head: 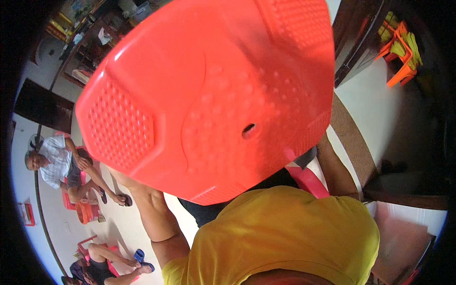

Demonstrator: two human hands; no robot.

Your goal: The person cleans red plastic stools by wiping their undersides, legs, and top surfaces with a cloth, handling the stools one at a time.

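Observation:
A large red plastic basin-like item (221, 89) fills the upper middle of the head view, tilted and close to the camera. Its face has raised bumps, studded panels and one small oval hole. What shows of my left hand (119, 175) is at the item's lower left edge, holding it; the fingers are hidden behind the plastic. My right forearm (333, 160) runs up behind the item's lower right edge, and my right hand is out of sight there. Below is my yellow shirt (292, 228).
Two people sit at the left: one in a white shirt (55, 158), one lower down by blue sandals (139, 255). Near the first stands an orange-red bin (83, 213). An orange plastic stool (406, 67) with yellow-green cloths is at the upper right, past a dark door (352, 42).

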